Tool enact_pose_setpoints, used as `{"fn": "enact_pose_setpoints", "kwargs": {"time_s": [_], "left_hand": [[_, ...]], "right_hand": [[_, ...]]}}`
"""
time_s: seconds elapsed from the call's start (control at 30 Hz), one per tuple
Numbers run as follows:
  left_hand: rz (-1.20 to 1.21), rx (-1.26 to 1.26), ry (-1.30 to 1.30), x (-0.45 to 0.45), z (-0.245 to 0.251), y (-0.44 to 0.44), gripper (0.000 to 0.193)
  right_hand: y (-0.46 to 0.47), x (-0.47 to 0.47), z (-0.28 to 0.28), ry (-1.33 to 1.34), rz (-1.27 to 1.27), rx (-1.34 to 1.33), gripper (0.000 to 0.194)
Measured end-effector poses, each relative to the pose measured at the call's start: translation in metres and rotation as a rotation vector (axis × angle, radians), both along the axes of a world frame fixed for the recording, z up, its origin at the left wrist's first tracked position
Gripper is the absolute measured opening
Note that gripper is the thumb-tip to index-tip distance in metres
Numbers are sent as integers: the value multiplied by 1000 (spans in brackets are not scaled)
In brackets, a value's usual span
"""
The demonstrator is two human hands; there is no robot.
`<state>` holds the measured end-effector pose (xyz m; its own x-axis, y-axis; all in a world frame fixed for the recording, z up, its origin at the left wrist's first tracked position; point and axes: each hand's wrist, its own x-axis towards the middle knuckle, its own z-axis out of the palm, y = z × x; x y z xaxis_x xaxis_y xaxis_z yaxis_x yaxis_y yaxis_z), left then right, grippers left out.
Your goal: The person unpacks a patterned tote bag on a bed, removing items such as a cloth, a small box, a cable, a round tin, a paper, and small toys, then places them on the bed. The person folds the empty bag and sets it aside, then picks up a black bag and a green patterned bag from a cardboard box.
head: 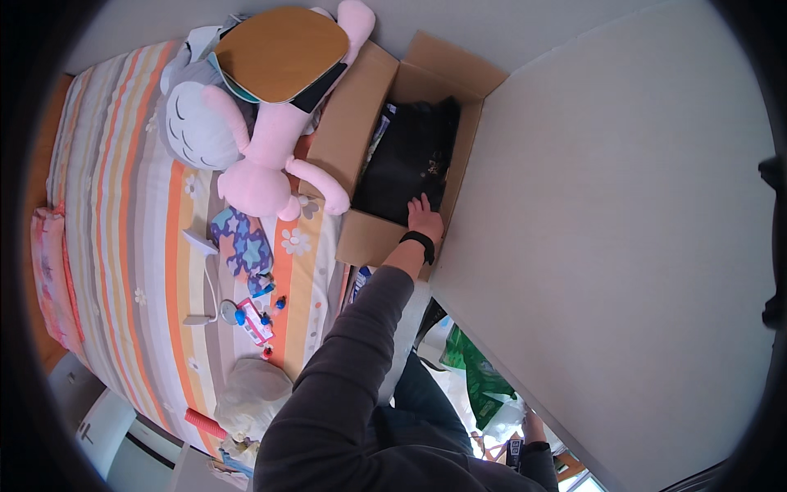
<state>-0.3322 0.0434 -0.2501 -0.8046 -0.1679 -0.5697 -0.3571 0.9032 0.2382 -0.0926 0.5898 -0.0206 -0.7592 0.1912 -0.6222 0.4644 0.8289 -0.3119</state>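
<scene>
An open cardboard box [369, 237] holds a black bag [406, 163] with small gold marks. Fingers apart, my left hand [425, 220] rests on the bag's near end, just inside the box; a black band circles the wrist. Beside the bag, printed packaging [382, 130] shows in the box. My right hand [533, 425] is low at the right, partly hidden, next to a white translucent plastic bag [507, 419] and a green bag [482, 387]; its grip cannot be made out.
Left of the box is a bed with a striped sheet [147, 246]. On it lie a pink and grey plush toy [264, 138], a brown oval board [283, 52], a star-patterned cloth [241, 243], a white lamp [212, 277] and small blue items. A pale wall or panel [602, 203] stands at right.
</scene>
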Motion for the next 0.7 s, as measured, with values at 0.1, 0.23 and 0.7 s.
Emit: {"fn": "enact_pose_setpoints", "kwargs": {"time_s": [0.1, 0.23, 0.7], "left_hand": [[-169, -162, -89, -9, 19, 6, 38], [-54, -313, 7, -10, 33, -5, 38], [119, -80, 483, 27, 46, -140, 48]], "right_hand": [[0, 4, 7, -23, 95, 49, 20], [-1, 7, 15, -41, 202, 101, 21], [-29, 2, 13, -15, 602, 192, 37]]}}
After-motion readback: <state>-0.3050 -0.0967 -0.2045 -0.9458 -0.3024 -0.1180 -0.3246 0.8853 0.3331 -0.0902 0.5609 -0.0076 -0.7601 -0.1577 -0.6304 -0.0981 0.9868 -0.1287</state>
